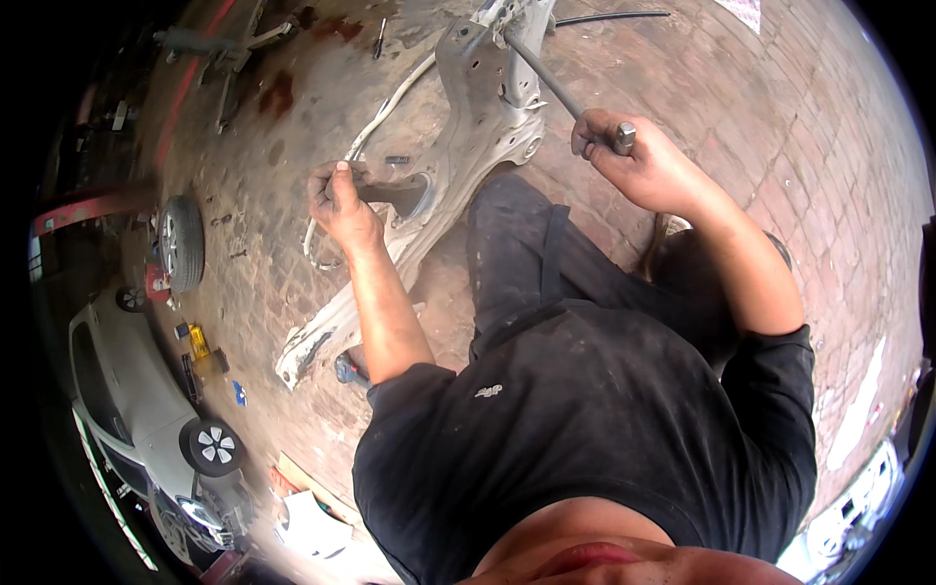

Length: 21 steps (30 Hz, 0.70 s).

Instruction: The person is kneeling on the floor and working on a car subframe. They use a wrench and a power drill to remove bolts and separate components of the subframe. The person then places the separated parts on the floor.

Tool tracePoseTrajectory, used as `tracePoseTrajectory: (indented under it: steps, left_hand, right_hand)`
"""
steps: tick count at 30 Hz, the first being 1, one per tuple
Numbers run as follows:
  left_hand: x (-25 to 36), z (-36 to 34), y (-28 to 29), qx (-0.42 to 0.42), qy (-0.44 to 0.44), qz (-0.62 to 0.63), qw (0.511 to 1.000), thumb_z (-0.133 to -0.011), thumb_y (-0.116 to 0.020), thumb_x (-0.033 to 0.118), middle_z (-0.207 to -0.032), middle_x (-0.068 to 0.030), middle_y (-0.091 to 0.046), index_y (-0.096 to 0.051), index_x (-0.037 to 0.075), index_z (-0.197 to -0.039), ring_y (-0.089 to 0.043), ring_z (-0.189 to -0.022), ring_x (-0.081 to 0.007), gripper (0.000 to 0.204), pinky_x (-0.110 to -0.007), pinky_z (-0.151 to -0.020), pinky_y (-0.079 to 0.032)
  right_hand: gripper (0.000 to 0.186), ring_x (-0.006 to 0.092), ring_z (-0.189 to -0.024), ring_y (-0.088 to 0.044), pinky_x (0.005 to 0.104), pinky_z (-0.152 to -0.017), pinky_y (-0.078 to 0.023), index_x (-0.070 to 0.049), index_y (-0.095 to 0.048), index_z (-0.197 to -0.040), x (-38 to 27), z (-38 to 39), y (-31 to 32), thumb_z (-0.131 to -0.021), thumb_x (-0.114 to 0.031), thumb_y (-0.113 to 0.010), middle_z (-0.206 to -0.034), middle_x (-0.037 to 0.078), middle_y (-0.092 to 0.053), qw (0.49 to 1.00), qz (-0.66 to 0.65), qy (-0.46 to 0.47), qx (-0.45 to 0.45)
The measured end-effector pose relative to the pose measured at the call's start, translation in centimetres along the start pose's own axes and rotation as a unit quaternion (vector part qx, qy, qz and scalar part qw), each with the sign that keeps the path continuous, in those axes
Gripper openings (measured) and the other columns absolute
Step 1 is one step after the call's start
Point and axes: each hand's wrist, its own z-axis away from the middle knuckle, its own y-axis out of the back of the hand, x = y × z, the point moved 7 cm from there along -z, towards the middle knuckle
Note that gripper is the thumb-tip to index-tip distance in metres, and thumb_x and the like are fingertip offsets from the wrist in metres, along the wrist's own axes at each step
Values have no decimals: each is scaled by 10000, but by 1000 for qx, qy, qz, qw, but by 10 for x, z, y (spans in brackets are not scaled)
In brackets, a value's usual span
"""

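Observation:
A long grey steel bar (548, 78) is gripped by my right hand (639, 171). Its thick blunt end sticks out past the fist, and its far end meets the top of a large pale metal frame (478, 127), which looks like a car's subframe. My left hand (345, 210) is curled with the thumb up around the end of a dark arm (398, 191) that juts from the frame's left side; the fingers are partly hidden. The frame lies slantwise on the floor in front of my bent leg. A pale hose or cable (390, 105) curves along its left.
A blue-and-black tool (351, 370) lies by my left elbow. A small dark cylinder (397, 159) and a thin rod (379, 39) are on the brick floor (838, 195). Farther left are a loose tyre (181, 244), a yellow bottle (199, 341) and a silver car (136, 361).

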Motion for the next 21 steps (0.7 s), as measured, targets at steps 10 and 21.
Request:
tracePoseTrajectory:
  steps: [10, 21]
  left_hand:
    - [-1, 0, 4, 23, 24, 0, 999, -899, -614, 103, -740, -129, -615, -550, 3, -897, -568, -596, -193, 119, -306, -581, -473]
    - [-3, 4, 3, 36, 31, 19, 999, -900, -608, 104, -739, -141, -615, -538, 9, -892, -576, -594, -213, 118, -328, -594, -492]
  right_hand:
    - [206, 336, -807, -643, 409, -737, -505, -13, -635, -978, -4, 0, 26, -790, -86, -591, -858, 180, -657, 996, 79, -21, 20]
    - [247, 214, -839, -629, 330, -734, -503, -1, -619, -1057, -3, -21, 14, -824, -1, -537, -860, 90, -660, 984, -137, 104, 42]
